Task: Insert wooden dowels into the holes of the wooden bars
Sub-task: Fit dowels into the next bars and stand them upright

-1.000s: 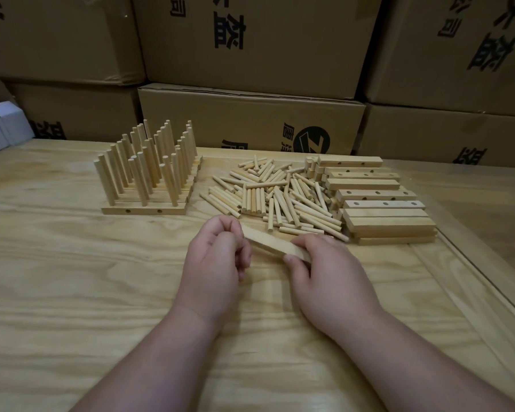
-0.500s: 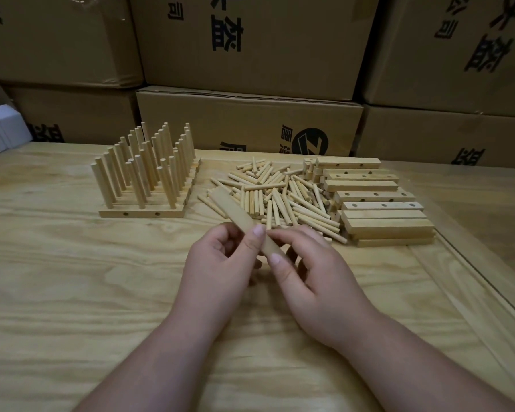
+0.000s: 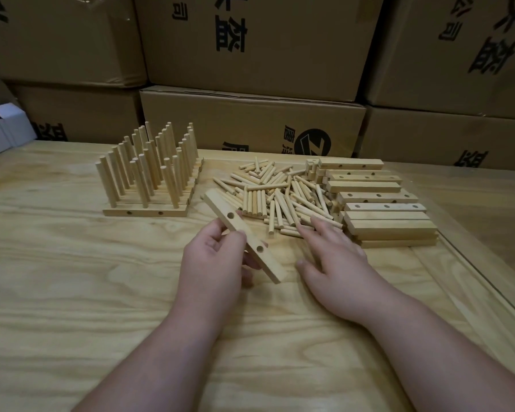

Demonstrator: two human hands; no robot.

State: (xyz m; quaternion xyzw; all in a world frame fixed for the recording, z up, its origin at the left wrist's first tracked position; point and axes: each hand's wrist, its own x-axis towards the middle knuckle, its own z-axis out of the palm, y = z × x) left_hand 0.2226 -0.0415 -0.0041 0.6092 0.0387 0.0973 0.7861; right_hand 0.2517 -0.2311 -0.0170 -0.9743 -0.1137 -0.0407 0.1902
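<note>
My left hand grips a pale wooden bar near its middle, holding it tilted above the table with two holes facing up. My right hand is off the bar, fingers spread and straight, its fingertips at the near edge of the loose pile of wooden dowels. A stack of bare wooden bars lies right of the pile. At the back left stands a group of bars with upright dowels in them.
The work lies on a light wooden table with a raised strip along its right side. Brown cardboard boxes are stacked right behind the table. A white box sits at the far left.
My right hand has let go of the bar and moved right to the dowel pile. My left hand has turned the bar so its holes face up.
</note>
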